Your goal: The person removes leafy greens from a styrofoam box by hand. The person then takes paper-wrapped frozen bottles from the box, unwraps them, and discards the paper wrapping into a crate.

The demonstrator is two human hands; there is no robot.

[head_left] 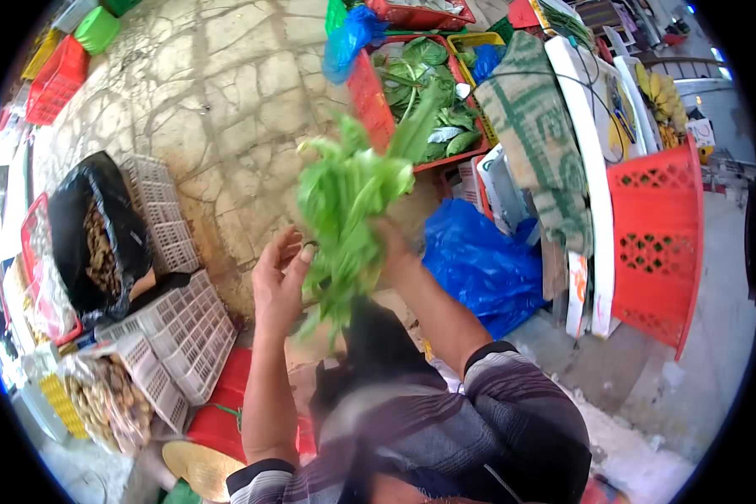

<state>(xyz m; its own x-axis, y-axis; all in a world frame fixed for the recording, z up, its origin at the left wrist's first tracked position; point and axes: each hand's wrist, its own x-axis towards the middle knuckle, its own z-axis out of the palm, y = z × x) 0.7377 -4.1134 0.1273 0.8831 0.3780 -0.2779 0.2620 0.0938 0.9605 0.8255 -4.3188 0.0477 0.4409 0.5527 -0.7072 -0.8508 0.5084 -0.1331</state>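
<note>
A bunch of leafy greens [349, 189] hangs upright in front of my body, slightly blurred. My right hand [392, 252] is behind the bunch at its right side, partly hidden by the leaves, and holds it. Beside the left edge of the greens is my left hand [281, 273], its fingers bent and thumb close to the leaves; whether it grips any leaf is unclear. Beyond them, a red crate [372, 101] holds more green leaves [428, 84].
White plastic crates [181, 336] and a black bag [101, 239] of brown roots stand at left. A blue plastic bag [483, 269] lies at right, near a red basket [655, 244] and a patterned cloth [538, 134]. Paved floor [227, 92] lies ahead.
</note>
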